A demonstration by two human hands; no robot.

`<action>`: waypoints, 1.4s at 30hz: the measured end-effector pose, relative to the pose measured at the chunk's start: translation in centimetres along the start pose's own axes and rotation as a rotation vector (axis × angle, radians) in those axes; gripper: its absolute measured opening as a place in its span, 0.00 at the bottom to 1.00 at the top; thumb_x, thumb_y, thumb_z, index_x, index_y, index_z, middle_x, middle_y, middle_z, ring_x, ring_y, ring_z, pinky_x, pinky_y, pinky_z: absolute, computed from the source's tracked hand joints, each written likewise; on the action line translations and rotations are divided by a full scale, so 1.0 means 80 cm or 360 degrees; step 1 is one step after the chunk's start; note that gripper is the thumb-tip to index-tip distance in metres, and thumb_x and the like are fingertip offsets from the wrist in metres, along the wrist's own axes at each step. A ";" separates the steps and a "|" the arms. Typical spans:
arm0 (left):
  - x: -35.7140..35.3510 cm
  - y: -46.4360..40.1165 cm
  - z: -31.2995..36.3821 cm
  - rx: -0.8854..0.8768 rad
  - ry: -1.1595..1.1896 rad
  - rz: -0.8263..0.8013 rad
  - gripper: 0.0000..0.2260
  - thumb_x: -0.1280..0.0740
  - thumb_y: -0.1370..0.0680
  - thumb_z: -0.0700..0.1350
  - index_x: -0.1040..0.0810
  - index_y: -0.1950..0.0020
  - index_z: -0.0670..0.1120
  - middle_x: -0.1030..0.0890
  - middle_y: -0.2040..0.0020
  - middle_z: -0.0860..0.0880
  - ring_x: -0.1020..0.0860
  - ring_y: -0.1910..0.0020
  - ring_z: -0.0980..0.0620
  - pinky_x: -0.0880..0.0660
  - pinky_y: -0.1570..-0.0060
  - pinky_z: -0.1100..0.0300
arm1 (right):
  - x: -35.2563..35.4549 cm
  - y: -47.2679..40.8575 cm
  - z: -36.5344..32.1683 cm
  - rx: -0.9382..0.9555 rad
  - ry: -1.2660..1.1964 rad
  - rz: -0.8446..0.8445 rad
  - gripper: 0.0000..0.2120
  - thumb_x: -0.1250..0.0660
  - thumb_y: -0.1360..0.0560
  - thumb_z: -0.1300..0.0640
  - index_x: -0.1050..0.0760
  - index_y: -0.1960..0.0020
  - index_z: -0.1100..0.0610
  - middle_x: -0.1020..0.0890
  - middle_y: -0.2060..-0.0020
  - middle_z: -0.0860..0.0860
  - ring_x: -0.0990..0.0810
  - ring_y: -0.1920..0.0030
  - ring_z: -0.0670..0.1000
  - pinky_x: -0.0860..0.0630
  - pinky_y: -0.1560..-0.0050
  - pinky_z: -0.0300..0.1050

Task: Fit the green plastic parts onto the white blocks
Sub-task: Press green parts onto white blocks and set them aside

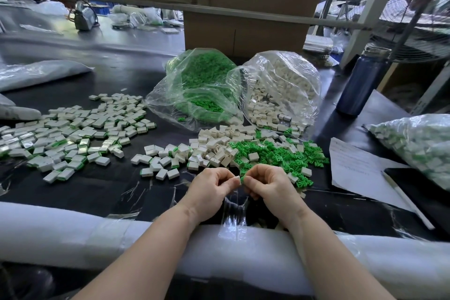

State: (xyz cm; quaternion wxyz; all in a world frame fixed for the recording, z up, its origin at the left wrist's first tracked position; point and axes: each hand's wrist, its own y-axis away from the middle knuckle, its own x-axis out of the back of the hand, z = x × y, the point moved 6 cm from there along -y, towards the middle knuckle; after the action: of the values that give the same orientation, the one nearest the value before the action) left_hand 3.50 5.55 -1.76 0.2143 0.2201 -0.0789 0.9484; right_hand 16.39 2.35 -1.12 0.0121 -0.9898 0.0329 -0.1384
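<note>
Both hands meet at centre, just above the near edge of the black counter (102, 185). Left hand (209, 190) pinches a small white plastic block (235, 180) with curled fingers; right hand (264, 186) pinches a small green plastic part (242, 179) against that block's right side. The two pieces touch, mostly hidden by fingertips; cannot tell if the part is seated.

Loose pile of white blocks (214, 146) lies just beyond the hands, with a scatter of green parts (275, 153) to its right, the two overlapping. Wide spread of white blocks with green edges (73, 134) covers the left of the counter, cut off at the left frame edge.

Clear plastic bag of green parts (197, 85) and clear plastic bag of white blocks (280, 87) lie open behind the piles, touching each other. Another clear bag of mixed white-and-green pieces (418, 143) sits far right, cut off. White paper sheet (353, 165) with unreadable writing lies beside it, a white pen (404, 200) on top. Dark blue metal bottle (362, 83) stands upright at right rear. Brown cardboard boxes (243, 31) block the view behind. White foam padding (73, 236) wraps the near edge under both forearms.
</note>
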 end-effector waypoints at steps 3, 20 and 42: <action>0.001 0.001 0.001 -0.0009 -0.0016 -0.0005 0.07 0.34 0.23 0.46 0.19 0.56 0.45 0.20 0.63 0.49 0.25 0.63 0.55 0.26 0.53 0.54 | -0.001 0.000 -0.001 -0.0005 -0.0024 0.0004 0.08 0.34 0.25 0.66 0.24 0.63 0.58 0.23 0.72 0.50 0.27 0.71 0.44 0.27 0.67 0.36; -0.004 0.003 0.003 -0.0023 -0.0141 -0.0079 0.07 0.34 0.23 0.47 0.20 0.57 0.45 0.19 0.60 0.40 0.23 0.59 0.42 0.25 0.52 0.48 | -0.001 -0.001 0.002 -0.0020 0.0011 -0.0063 0.08 0.34 0.26 0.67 0.25 0.63 0.59 0.24 0.72 0.50 0.28 0.73 0.42 0.29 0.69 0.34; -0.001 -0.001 0.005 -0.0063 0.0366 0.0063 0.05 0.34 0.23 0.41 0.23 0.49 0.47 0.22 0.62 0.43 0.23 0.60 0.44 0.25 0.50 0.49 | 0.004 -0.001 0.001 0.0080 -0.0369 0.0137 0.08 0.34 0.26 0.68 0.22 0.53 0.56 0.19 0.65 0.55 0.21 0.66 0.47 0.25 0.66 0.36</action>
State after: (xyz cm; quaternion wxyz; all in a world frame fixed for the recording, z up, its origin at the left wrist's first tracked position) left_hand 3.76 5.48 -1.41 0.2075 0.1040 -0.0768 0.9697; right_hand 16.71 2.42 -1.08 0.0464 -0.9962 0.0703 -0.0233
